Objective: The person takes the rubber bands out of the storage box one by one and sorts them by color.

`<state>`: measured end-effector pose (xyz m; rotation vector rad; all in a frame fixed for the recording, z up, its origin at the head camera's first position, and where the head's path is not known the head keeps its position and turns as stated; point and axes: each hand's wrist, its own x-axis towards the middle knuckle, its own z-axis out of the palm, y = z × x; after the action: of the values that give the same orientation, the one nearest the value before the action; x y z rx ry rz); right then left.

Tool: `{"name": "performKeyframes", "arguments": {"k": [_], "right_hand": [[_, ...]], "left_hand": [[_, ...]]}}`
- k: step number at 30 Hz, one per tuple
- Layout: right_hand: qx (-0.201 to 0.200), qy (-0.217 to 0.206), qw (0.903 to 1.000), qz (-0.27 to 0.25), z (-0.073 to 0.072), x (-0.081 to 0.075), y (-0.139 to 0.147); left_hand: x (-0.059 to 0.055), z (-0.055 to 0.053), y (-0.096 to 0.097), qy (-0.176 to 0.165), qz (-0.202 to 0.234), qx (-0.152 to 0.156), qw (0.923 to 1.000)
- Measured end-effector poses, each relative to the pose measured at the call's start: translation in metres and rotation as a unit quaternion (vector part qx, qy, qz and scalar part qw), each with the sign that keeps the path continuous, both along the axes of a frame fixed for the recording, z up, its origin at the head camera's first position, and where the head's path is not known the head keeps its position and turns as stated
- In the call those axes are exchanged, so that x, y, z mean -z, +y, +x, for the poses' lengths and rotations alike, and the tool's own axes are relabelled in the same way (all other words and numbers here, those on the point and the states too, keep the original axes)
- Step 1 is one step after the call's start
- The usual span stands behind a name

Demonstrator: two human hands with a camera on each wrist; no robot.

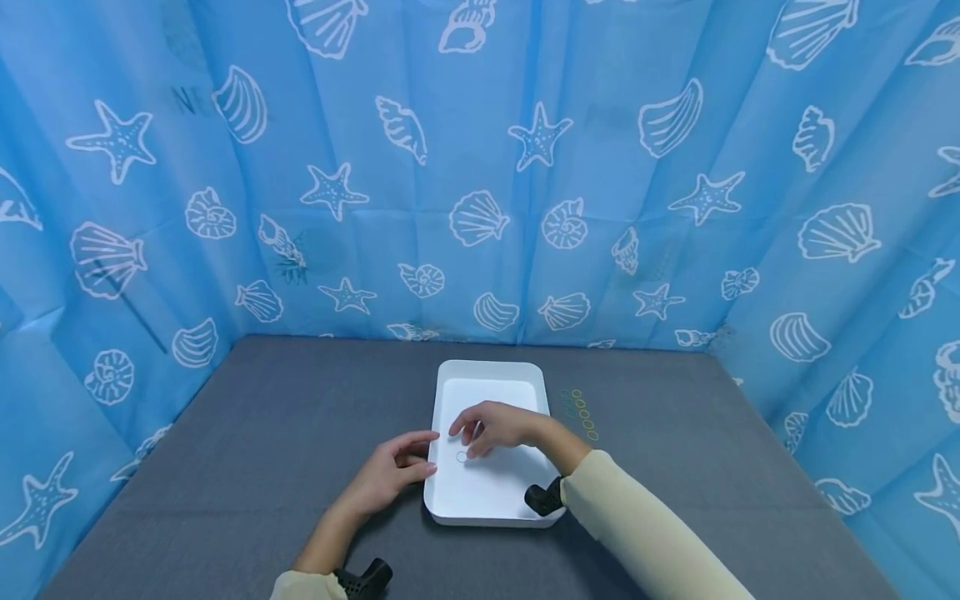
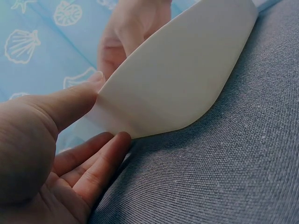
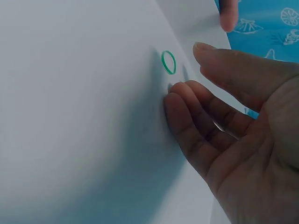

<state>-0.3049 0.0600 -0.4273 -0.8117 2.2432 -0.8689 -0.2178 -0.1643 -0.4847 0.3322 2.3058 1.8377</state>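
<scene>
A shallow white tray [image 1: 491, 498] lies on the grey tablecloth. Inside it, towards the left wall, is one thin green ring [image 3: 163, 61]. My right hand [image 1: 495, 425] reaches over the tray with thumb and fingers bent and apart. Its fingertips are close beside the ring, and nothing shows between them. At the tray's left side, my left hand [image 1: 386, 475] touches the wall. In the left wrist view its thumb [image 2: 77, 100] lies at the rim and its fingers [image 2: 100, 175] meet the wall's lower edge.
To the right of the tray, several yellow rings [image 1: 588, 424] lie in a row, with several green rings [image 1: 570, 404] alongside. A blue curtain [image 1: 480, 167] with white shells and starfish hangs behind the table and at its sides. The grey cloth [image 1: 300, 417] spreads around the tray.
</scene>
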Motion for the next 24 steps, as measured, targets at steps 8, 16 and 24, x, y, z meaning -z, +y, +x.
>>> {"name": "performKeyframes", "arguments": {"k": [8, 16, 24], "right_hand": [[-0.018, 0.038, 0.9985, 0.036, -0.001, 0.011, -0.009], [-0.003, 0.053, 0.9972, 0.053, 0.001, 0.012, -0.014], [0.017, 0.075, 0.9945, 0.071, 0.002, 0.014, -0.015]], "left_hand": [[0.001, -0.002, -0.001, 0.002, 0.000, 0.001, 1.0000], [0.001, -0.001, -0.001, 0.009, -0.003, 0.003, 1.0000], [0.001, -0.001, -0.002, 0.002, -0.010, 0.004, 0.9999]]}}
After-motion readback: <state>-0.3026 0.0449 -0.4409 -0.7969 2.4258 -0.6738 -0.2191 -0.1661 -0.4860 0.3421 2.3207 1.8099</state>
